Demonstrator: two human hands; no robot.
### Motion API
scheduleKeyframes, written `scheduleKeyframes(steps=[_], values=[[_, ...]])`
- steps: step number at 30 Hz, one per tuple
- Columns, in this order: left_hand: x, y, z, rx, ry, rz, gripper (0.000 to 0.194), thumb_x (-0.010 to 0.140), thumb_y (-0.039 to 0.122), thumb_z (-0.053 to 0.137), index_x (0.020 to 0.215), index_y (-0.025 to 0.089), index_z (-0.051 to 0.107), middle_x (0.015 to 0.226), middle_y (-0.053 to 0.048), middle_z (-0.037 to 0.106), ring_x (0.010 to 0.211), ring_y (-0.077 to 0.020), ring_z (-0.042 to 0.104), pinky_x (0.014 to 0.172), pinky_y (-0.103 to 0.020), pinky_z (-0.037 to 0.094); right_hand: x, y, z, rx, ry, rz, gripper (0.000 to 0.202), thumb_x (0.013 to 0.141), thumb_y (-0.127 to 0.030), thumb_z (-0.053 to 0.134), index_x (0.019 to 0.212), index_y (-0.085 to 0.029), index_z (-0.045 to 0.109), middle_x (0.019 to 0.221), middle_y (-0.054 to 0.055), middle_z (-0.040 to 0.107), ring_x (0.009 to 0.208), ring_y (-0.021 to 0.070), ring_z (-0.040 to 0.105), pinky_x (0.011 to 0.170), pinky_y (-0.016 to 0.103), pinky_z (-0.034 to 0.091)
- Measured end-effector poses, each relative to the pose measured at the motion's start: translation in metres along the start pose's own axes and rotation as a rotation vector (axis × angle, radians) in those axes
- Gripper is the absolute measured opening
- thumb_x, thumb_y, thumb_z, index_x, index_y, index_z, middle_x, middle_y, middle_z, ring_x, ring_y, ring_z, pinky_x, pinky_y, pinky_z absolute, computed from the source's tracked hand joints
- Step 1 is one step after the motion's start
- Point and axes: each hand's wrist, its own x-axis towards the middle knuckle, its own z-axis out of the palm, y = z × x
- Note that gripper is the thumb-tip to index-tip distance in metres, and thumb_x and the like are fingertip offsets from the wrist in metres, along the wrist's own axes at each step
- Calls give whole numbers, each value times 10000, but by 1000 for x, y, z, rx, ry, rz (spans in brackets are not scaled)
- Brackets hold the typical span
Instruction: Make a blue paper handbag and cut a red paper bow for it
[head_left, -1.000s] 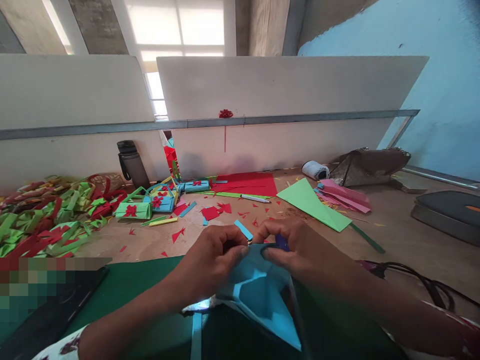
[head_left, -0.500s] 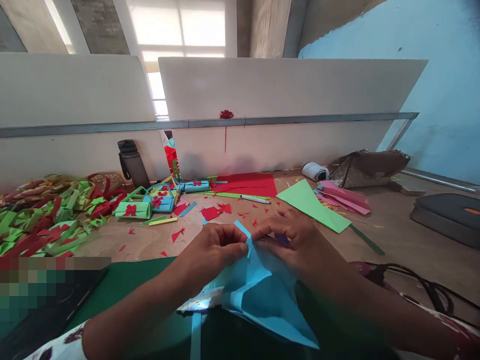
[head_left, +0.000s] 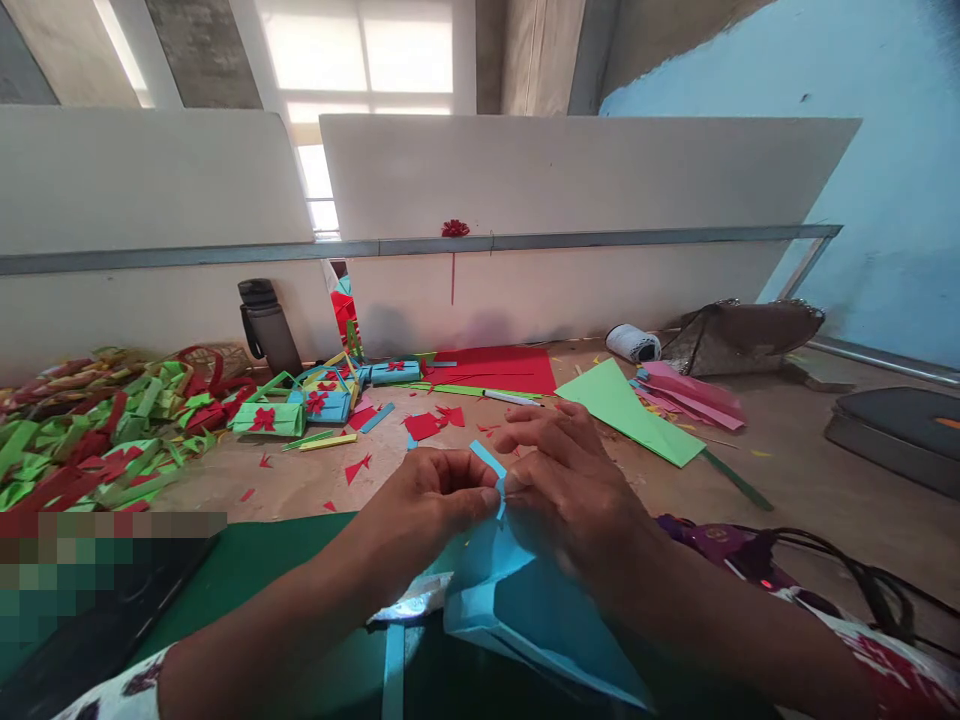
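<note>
Near the middle of the head view, a folded light blue paper piece [head_left: 540,620] hangs below both hands, over a dark green surface. My left hand [head_left: 450,490] pinches a narrow blue strip [head_left: 487,459] at the paper's top, thumb and forefinger pressed together. Close beside it on the right, my right hand [head_left: 559,480] has its thumb and forefinger closed at the same strip, its other fingers bent above. A crinkled shiny silver piece [head_left: 416,598] lies under my left wrist, with another blue strip [head_left: 393,670] below it.
Green and red paper pieces [head_left: 97,450] are heaped at left. Small paper bags with red bows [head_left: 268,419] stand near a dark bottle [head_left: 268,325]. Green paper [head_left: 630,410], pink paper [head_left: 694,392], a thread spool [head_left: 634,343] and black cables [head_left: 847,560] are at right.
My right hand has turned and raised its fingers, while my left hand keeps its pinch. The blue paper has tilted slightly, and more of a purple item shows by the right forearm.
</note>
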Motion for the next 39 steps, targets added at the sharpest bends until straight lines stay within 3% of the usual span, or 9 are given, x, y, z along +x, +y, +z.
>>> scheduleKeyframes(steps=[8, 12, 20, 23, 26, 28, 31, 35, 39], values=[[-3, 7, -4, 169, 38, 46, 147, 798, 296, 551, 768, 154, 572, 651, 36, 472, 585, -83, 377, 531, -214, 287, 6, -5, -14, 10, -35, 108, 165, 818, -47, 409, 755, -193, 449, 909, 74, 527, 920, 216, 502, 781, 399, 391], [0, 8, -9, 273, 95, 54, 162, 820, 317, 505, 773, 165, 538, 652, 36, 445, 583, -95, 382, 517, -221, 282, 11, -9, -28, -1, -45, 314, 172, 911, -186, 375, 754, -205, 443, 819, 37, 525, 763, 177, 510, 662, 320, 408], [-4, 17, -15, 705, 390, 393, 209, 881, 292, 411, 699, 195, 447, 629, 41, 390, 585, -120, 364, 540, -240, 283, 17, -3, -41, -218, 22, 343, 352, 884, -241, 419, 553, -233, 299, 498, -42, 356, 462, 120, 360, 513, 280, 348], [-7, 23, -18, 654, 479, 407, 221, 863, 313, 446, 678, 194, 466, 599, 46, 384, 552, -116, 356, 521, -233, 283, 15, 6, -39, -243, -10, 319, 243, 875, -230, 446, 636, -210, 484, 597, 8, 539, 557, 152, 485, 580, 304, 405], [-9, 27, -22, 543, 565, 381, 212, 827, 328, 506, 668, 187, 499, 582, 47, 412, 534, -110, 367, 505, -224, 298, 14, 10, -36, -123, -59, 416, 182, 867, -200, 449, 1002, -178, 570, 880, 75, 665, 768, 212, 605, 650, 342, 468], [-11, 26, -25, 468, 589, 356, 200, 805, 339, 540, 682, 183, 520, 588, 44, 447, 536, -109, 394, 498, -218, 321, 14, 8, -35, 35, -104, 535, 237, 883, -272, 457, 1079, -174, 546, 900, 79, 678, 787, 217, 634, 653, 344, 496], [-15, 19, -30, 392, 594, 332, 192, 790, 341, 565, 694, 178, 530, 600, 39, 493, 552, -109, 447, 517, -215, 368, 12, 3, -31, 384, -141, 648, 284, 902, -387, 438, 1051, -178, 558, 947, 76, 675, 817, 195, 650, 675, 311, 524], [-21, 8, -31, 350, 594, 313, 151, 766, 303, 599, 721, 169, 547, 619, 32, 527, 579, -110, 492, 560, -217, 409, 3, -4, -22, 772, -165, 715, 243, 885, -364, 485, 1027, -190, 577, 1003, 52, 663, 863, 177, 637, 726, 287, 522], [-29, 1, -20, 305, 594, 269, 149, 733, 292, 642, 760, 168, 564, 679, 17, 560, 619, -119, 520, 585, -223, 428, -9, -7, -12, 775, -224, 805, 118, 828, -272, 542, 831, -171, 603, 797, 19, 655, 774, 182, 620, 670, 276, 502]])
